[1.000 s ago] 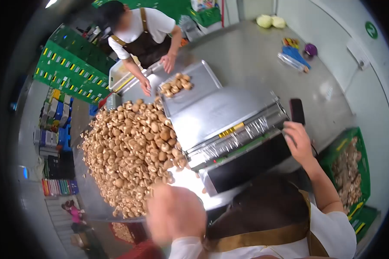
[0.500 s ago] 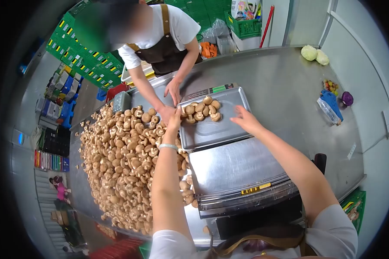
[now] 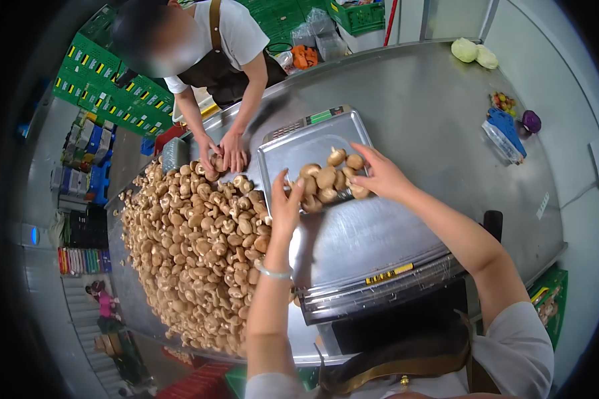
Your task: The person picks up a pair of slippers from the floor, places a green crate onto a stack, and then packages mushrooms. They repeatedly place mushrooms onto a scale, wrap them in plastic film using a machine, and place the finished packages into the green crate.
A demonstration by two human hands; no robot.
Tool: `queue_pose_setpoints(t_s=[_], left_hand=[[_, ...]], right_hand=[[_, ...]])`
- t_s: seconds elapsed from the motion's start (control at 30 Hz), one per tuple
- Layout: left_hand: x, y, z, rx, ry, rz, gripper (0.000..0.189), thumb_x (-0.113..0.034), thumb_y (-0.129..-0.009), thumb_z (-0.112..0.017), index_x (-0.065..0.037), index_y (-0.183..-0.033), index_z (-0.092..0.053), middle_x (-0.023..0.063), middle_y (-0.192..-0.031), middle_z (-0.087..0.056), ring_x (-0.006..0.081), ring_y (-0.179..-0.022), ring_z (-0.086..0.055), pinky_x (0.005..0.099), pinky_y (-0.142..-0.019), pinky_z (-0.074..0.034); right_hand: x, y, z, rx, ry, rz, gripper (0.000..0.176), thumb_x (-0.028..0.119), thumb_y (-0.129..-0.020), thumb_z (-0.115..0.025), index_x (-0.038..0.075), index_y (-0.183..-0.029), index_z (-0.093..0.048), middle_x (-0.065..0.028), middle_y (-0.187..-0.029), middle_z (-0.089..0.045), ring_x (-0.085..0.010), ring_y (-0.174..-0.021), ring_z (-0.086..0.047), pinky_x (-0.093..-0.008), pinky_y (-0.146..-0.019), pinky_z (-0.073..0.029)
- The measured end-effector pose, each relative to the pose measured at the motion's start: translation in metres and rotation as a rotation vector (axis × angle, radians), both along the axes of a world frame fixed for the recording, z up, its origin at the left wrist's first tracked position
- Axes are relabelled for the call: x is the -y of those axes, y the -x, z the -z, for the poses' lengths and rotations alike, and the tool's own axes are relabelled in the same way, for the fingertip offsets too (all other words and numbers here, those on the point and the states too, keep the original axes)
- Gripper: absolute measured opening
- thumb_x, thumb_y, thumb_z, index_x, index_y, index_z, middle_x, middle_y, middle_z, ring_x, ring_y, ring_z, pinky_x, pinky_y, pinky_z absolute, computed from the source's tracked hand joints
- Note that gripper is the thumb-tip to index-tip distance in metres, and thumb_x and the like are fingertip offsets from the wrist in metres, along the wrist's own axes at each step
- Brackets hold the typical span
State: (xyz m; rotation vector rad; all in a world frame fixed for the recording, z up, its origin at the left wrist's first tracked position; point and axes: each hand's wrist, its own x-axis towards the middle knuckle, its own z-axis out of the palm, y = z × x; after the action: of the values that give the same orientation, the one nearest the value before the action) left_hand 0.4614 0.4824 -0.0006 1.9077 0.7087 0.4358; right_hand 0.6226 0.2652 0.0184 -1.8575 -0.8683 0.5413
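A cluster of brown mushrooms is held between my two hands, at the near edge of the metal scale tray. My left hand, with a bracelet on its wrist, curves round the left side of the cluster. On the right side, the fingers of my right hand press against it. Left of the tray lies a large heap of mushrooms. Just in front of me is a flat metal plate of a machine with a yellow label.
Across the table a co-worker's hands touch mushrooms at the heap's far edge. Cabbages, a purple cabbage and a blue package lie at the far right. Green crates stand behind.
Both my hands have closed in on the mushrooms, which have shifted from the tray's middle to its near edge. The co-worker's hands have moved from the tray to the heap's far edge.
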Motion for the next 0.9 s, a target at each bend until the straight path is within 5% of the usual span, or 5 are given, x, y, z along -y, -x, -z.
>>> queue_pose_setpoints(t_s=[0.27, 0.47, 0.6, 0.7, 0.9], left_hand=[[0.155, 0.088, -0.029, -0.268, -0.030, 0.080, 0.069, -0.044, -0.097, -0.057, 0.001, -0.145, -0.037, 0.0248, -0.124, -0.050, 0.0333, -0.111, -0.054, 0.0409, -0.099, -0.042], [0.162, 0.124, -0.038, -0.166, 0.003, -0.027, 0.068, -0.040, -0.097, -0.059, 0.001, -0.147, -0.035, 0.0211, -0.117, -0.062, 0.0308, -0.102, -0.063, 0.0387, -0.093, -0.048], [0.143, 0.201, -0.045, -0.353, -0.312, -0.187, 0.032, -0.022, -0.084, -0.075, 0.002, -0.104, -0.069, 0.0182, -0.101, -0.067, 0.0367, -0.087, -0.062, 0.0431, -0.081, -0.049], [0.157, 0.242, -0.017, -0.267, -0.608, -0.175, 0.020, -0.016, -0.076, -0.080, 0.002, -0.077, -0.070, 0.0169, -0.083, -0.066, 0.0366, -0.078, -0.060, 0.0453, -0.075, -0.048], [0.189, 0.210, 0.010, -0.344, -0.360, -0.098, 0.023, -0.022, -0.086, -0.072, -0.002, -0.075, -0.068, 0.0110, -0.073, -0.063, 0.0298, -0.073, -0.057, 0.0366, -0.069, -0.043]], right_hand=[[0.140, 0.086, 0.009, -0.131, 0.071, -0.004, 0.073, 0.012, -0.080, -0.076, 0.009, -0.145, -0.042, -0.0136, -0.145, -0.044, -0.0245, -0.114, -0.055, -0.0346, -0.088, -0.052], [0.177, 0.098, -0.002, -0.119, 0.066, 0.115, 0.066, 0.019, -0.084, -0.073, 0.007, -0.142, -0.045, -0.0147, -0.127, -0.056, -0.0250, -0.101, -0.059, -0.0349, -0.086, -0.051], [0.243, 0.109, -0.014, 0.301, 0.140, 0.310, 0.039, 0.024, -0.083, -0.074, 0.004, -0.114, -0.064, -0.0117, -0.107, -0.061, -0.0275, -0.098, -0.059, -0.0385, -0.086, -0.048], [0.272, 0.134, -0.013, 0.507, 0.461, 0.375, 0.026, 0.028, -0.082, -0.075, 0.004, -0.090, -0.070, -0.0091, -0.094, -0.063, -0.0283, -0.096, -0.057, -0.0413, -0.086, -0.044], [0.249, 0.152, 0.031, 0.568, 0.325, 0.269, 0.024, 0.023, -0.089, -0.067, 0.002, -0.078, -0.063, -0.0073, -0.077, -0.060, -0.0260, -0.080, -0.059, -0.0400, -0.078, -0.044]])
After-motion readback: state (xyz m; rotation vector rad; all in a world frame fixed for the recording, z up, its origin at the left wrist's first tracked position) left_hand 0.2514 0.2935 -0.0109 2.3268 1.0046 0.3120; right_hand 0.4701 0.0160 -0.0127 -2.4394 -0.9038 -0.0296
